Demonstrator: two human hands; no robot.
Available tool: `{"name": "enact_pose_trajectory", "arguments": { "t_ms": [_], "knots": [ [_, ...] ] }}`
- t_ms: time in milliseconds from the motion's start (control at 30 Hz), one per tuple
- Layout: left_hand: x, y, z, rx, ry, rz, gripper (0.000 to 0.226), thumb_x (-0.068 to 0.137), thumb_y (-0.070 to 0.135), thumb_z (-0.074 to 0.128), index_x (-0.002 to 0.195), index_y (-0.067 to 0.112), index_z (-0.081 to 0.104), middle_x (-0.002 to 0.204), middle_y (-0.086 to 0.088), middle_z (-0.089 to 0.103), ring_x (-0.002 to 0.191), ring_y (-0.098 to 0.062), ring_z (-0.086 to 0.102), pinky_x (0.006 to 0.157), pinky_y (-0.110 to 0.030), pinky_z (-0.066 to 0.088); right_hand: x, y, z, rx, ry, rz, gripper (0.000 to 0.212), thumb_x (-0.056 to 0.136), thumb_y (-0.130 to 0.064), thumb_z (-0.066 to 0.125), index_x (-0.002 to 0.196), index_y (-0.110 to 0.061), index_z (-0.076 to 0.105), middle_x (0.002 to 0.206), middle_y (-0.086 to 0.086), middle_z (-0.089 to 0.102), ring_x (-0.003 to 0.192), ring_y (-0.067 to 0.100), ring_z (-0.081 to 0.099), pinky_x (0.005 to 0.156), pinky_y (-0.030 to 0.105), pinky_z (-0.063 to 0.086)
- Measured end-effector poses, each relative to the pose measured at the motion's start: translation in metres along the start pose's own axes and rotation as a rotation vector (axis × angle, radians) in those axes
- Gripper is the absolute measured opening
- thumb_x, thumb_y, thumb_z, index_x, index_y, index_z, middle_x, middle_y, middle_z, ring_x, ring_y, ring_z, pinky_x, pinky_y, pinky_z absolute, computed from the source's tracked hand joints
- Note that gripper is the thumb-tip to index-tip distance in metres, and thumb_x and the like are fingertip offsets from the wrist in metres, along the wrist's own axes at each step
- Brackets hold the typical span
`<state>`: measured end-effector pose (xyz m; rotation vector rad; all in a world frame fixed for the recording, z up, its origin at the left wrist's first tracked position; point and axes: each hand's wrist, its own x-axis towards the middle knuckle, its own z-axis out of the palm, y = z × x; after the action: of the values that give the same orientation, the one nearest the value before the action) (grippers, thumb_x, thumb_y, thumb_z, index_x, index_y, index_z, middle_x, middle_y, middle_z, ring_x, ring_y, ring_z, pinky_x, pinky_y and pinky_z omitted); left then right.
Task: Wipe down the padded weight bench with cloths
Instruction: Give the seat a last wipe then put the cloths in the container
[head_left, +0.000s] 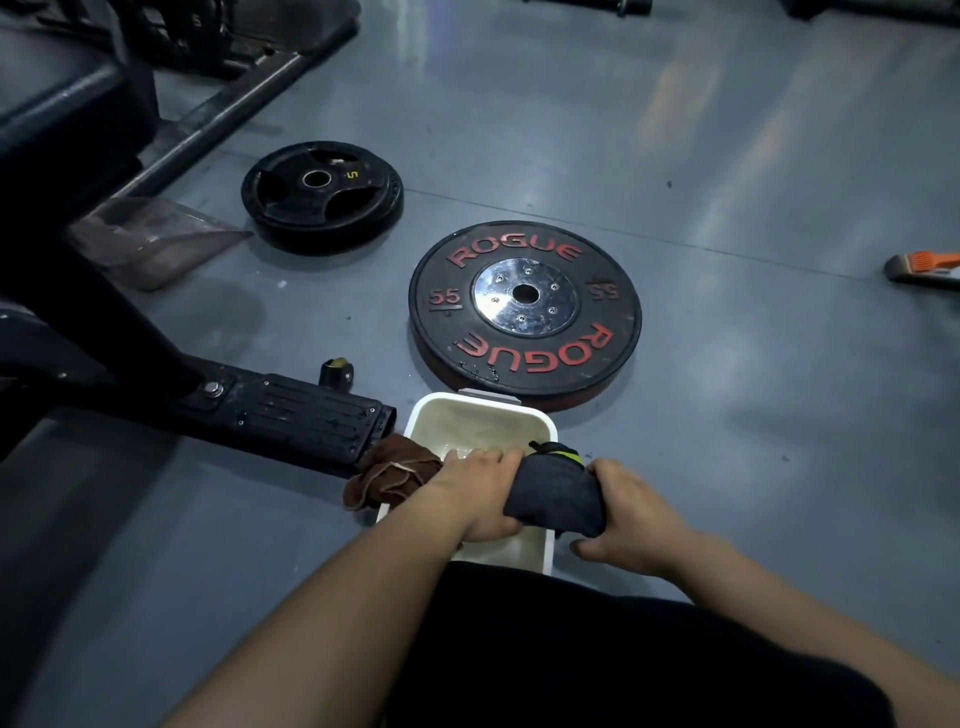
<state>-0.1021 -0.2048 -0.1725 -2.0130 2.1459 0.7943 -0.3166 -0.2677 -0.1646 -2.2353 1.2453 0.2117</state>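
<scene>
A rolled dark grey cloth (556, 496) with a yellow-green edge is held over a white plastic tub (431, 415) on the floor. My left hand (480, 493) grips its left end and my right hand (631, 514) grips its right end. A brown cloth (389, 475) hangs over the tub's left rim. The padded weight bench (57, 98) stands at the left, its dark pad at the upper left and its black foot bar (291, 415) reaching toward the tub.
A black and red 55 lb bumper plate (524, 306) lies flat just beyond the tub. A smaller black plate (322, 195) lies farther left. A clear plastic bag (150, 241) is beside the bench frame. An orange and grey brush (924, 267) lies at the right edge.
</scene>
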Motion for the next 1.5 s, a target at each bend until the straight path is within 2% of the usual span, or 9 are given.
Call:
{"name": "enact_pose_trajectory", "arguments": {
  "t_ms": [267,367,500,633,867,1000,1133,1367,1500],
  "knots": [
    [-0.005,-0.008,0.006,-0.051,0.164,0.068,0.082,0.073,0.063,0.063,0.138,0.02,0.037,0.137,-0.003,0.042,0.124,-0.024,0.043,0.107,-0.044,0.034,-0.002,-0.003,-0.022,0.036,0.065,-0.129,0.096,0.058,-0.058,0.078,0.139,-0.027,0.036,0.123,-0.016,0.035,0.111,0.009,0.048,0.092,0.025,0.042],
    [-0.01,-0.004,-0.001,-0.027,0.338,0.194,0.065,0.076,0.059,0.06,0.125,0.019,0.047,0.124,0.0,0.047,0.112,-0.02,0.046,0.095,-0.036,0.04,-0.003,-0.005,-0.025,0.049,0.137,-0.189,0.076,0.064,-0.058,0.074,0.13,-0.03,0.047,0.118,-0.018,0.044,0.108,0.006,0.05,0.089,0.021,0.042],
    [-0.015,0.002,-0.009,-0.029,0.235,0.167,0.048,0.081,0.048,0.063,0.116,0.017,0.049,0.111,0.0,0.055,0.104,-0.023,0.054,0.084,-0.036,0.044,-0.001,-0.009,-0.018,0.058,0.123,-0.202,0.059,0.065,-0.054,0.07,0.115,-0.024,0.058,0.103,-0.013,0.049,0.094,0.01,0.054,0.075,0.011,0.037],
    [-0.031,-0.002,-0.022,0.016,0.163,0.09,0.067,0.08,0.054,0.061,0.133,0.017,0.042,0.126,-0.004,0.05,0.114,-0.027,0.052,0.098,-0.045,0.043,-0.003,-0.019,-0.03,-0.001,0.055,-0.206,0.063,0.068,-0.052,0.075,0.121,-0.025,0.054,0.111,-0.01,0.049,0.101,0.01,0.052,0.081,0.018,0.037],
    [-0.096,-0.03,-0.059,0.112,0.215,-0.058,0.066,0.092,0.057,0.047,0.142,0.015,0.037,0.14,-0.007,0.043,0.129,-0.026,0.042,0.112,-0.046,0.032,-0.016,-0.043,-0.049,-0.059,-0.006,-0.189,0.073,0.073,-0.056,0.075,0.135,-0.029,0.046,0.122,-0.013,0.041,0.11,0.005,0.045,0.09,0.017,0.034],
    [-0.152,-0.046,-0.073,0.234,0.234,-0.17,0.072,0.095,0.062,0.036,0.15,0.016,0.028,0.152,-0.01,0.034,0.141,-0.026,0.03,0.12,-0.049,0.016,-0.025,-0.066,-0.058,-0.125,-0.003,-0.207,0.084,0.07,-0.076,0.054,0.136,-0.025,0.046,0.127,-0.008,0.046,0.121,0.012,0.048,0.099,0.023,0.038],
    [-0.217,-0.057,-0.091,0.304,0.295,-0.333,0.08,0.094,0.068,0.02,0.155,0.016,0.02,0.159,-0.011,0.024,0.148,-0.028,0.017,0.12,-0.054,0.01,-0.038,-0.117,-0.083,-0.27,0.112,-0.384,0.09,0.076,-0.079,0.03,0.146,-0.023,0.042,0.145,-0.005,0.04,0.135,0.015,0.038,0.112,0.031,0.033],
    [-0.355,-0.082,-0.13,0.2,0.543,-0.611,0.092,0.084,0.075,0.003,0.155,0.021,0.026,0.162,-0.006,0.025,0.15,-0.023,0.016,0.122,-0.051,0.01,-0.073,-0.28,-0.134,-0.398,0.223,-0.792,0.079,0.087,-0.074,0.032,0.151,-0.028,0.032,0.152,-0.007,0.034,0.141,0.009,0.025,0.113,0.025,0.018],
    [-0.436,-0.099,-0.137,0.177,0.637,-0.771,0.094,0.082,0.076,0.001,0.154,0.021,0.029,0.161,-0.006,0.026,0.15,-0.021,0.018,0.122,-0.051,0.011,-0.095,-0.37,-0.134,-0.395,0.215,-1.001,0.079,0.088,-0.076,0.029,0.15,-0.028,0.035,0.15,-0.007,0.037,0.141,0.01,0.029,0.115,0.029,0.025]
  ]
}}
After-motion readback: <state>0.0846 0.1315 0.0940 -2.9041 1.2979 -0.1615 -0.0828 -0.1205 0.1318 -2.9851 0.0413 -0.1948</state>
